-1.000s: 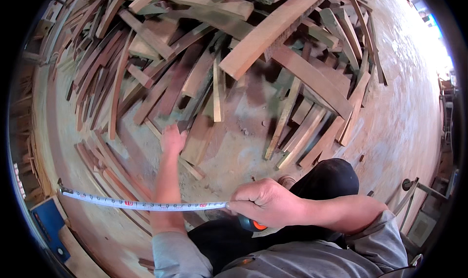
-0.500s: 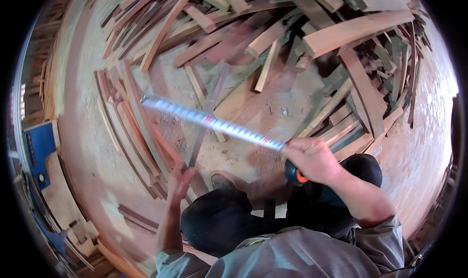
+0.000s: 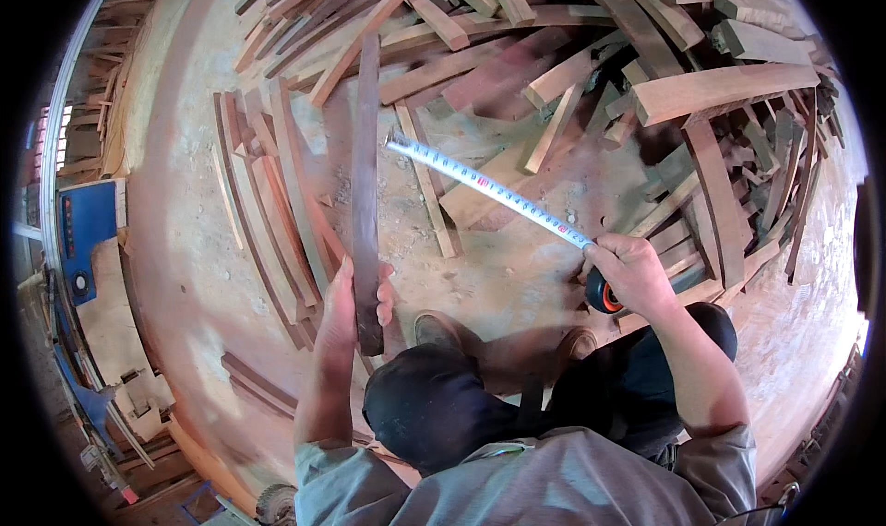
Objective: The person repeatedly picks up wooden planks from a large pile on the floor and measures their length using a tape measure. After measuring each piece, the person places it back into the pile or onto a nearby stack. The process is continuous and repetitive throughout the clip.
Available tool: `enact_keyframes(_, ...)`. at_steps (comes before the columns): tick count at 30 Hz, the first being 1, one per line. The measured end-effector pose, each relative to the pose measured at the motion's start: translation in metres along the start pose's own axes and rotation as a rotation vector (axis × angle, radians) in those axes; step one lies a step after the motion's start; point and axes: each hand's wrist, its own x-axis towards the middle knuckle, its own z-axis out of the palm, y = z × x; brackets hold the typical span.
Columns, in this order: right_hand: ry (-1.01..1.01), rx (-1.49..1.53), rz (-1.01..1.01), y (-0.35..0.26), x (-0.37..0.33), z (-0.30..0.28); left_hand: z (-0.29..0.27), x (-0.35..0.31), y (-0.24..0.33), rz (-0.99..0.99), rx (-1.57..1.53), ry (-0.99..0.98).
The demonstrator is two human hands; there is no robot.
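A long dark wooden strip stands lengthwise away from me, with my left hand wrapped around its near end. My right hand grips a tape measure with a black and orange case. Its white blade is pulled out toward the upper left. The blade's free tip is a little to the right of the strip, seemingly apart from it. Part of the tape case is hidden under my right hand.
A large jumbled pile of wood offcuts covers the far and right floor. Several long strips lie left of my left hand, and short dark pieces lie nearer. A blue panel stands at the left edge. My shoes are close below.
The tape's tip has moved from left of the strip, across it, to its right side. The wooden strip has turned from slanting right to nearly straight ahead. The whole view has shifted slightly.
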Motion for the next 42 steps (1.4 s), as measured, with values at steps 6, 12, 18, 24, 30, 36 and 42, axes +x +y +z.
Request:
enact_keyframes(6, 0.037, -0.155, -0.209, 0.01, 0.004, 0.005, 0.014, -0.001, 0.024, -0.097, -0.071, -0.086)
enact_keyframes(12, 0.032, -0.218, -0.29, 0.007, 0.012, 0.008, 0.029, -0.005, 0.032, -0.133, -0.072, -0.208)
enact_keyframes(18, 0.063, -0.25, -0.298, 0.003, 0.014, 0.01, 0.031, -0.008, 0.035, -0.181, -0.073, -0.302)
enact_keyframes(24, 0.103, -0.302, -0.34, 0.009, 0.018, 0.009, 0.024, -0.009, 0.037, -0.224, -0.151, -0.41)
enact_keyframes(30, 0.149, -0.322, -0.38, 0.013, 0.02, 0.01, 0.025, -0.01, 0.039, -0.21, -0.146, -0.448)
enact_keyframes(36, 0.182, -0.34, -0.427, 0.017, 0.022, 0.011, 0.026, -0.014, 0.043, -0.198, -0.105, -0.424)
enact_keyframes(42, 0.189, -0.272, -0.388, 0.011, 0.021, 0.008, 0.022, -0.02, 0.043, -0.212, -0.122, -0.396)
